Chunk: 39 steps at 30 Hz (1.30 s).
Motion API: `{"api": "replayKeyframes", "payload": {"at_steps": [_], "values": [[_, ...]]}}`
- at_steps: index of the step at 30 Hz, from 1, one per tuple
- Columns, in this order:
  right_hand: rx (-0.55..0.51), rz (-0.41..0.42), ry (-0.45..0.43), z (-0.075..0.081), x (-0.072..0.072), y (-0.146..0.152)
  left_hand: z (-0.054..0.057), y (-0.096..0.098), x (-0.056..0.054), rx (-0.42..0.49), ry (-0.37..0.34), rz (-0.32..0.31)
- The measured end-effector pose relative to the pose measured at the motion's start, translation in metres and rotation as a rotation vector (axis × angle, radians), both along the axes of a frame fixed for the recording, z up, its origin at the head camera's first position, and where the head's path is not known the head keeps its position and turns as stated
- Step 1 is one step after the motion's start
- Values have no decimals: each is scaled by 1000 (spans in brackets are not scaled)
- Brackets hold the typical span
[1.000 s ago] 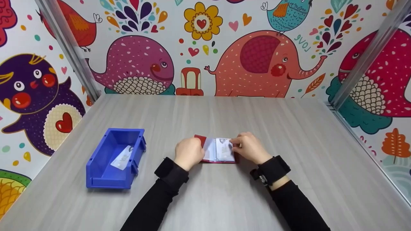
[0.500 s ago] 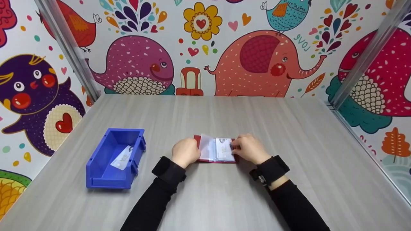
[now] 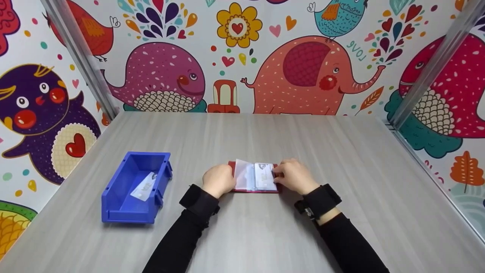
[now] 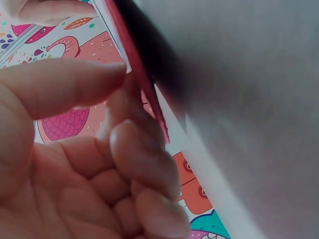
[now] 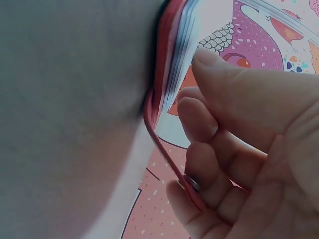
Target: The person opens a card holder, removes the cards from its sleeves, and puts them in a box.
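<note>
A small red card holder lies open on the table, with clear sleeves inside. My left hand pinches its left side between thumb and curled fingers; in the left wrist view the thumb meets the red cover's edge. A translucent sleeve leans over the left cover. On the right half, a white printed card shows in its sleeve. My right hand holds the right edge, its thumb on the sleeve stack. A red strap with a metal snap rests against its lower fingers.
To the left stands a blue plastic bin with another white printed card lying inside. The pale wood-grain table ends at a cartoon-printed back wall and side panels with metal posts.
My left hand has shifted slightly left, and the translucent sleeve now shows turned over the left cover. My right hand has moved very little and stays at the right edge.
</note>
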State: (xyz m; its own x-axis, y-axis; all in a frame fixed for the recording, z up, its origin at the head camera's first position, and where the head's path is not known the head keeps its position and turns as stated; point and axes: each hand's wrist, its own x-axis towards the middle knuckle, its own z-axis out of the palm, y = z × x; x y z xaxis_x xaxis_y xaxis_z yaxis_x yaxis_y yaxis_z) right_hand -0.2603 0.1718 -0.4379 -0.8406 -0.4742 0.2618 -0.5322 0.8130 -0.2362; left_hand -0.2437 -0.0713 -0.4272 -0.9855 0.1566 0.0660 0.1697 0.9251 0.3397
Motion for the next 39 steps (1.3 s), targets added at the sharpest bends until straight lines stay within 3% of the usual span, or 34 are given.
{"api": "replayKeyframes", "payload": {"at_steps": [4, 16, 39], "values": [[22, 7, 15, 0, 0, 0, 0, 0, -1, -11, -21, 9], [49, 10, -8, 1, 0, -2, -4, 1, -2, -40, 20, 23], [37, 21, -94, 4, -2, -4, -1, 6, 0, -94, 44, 24]]}}
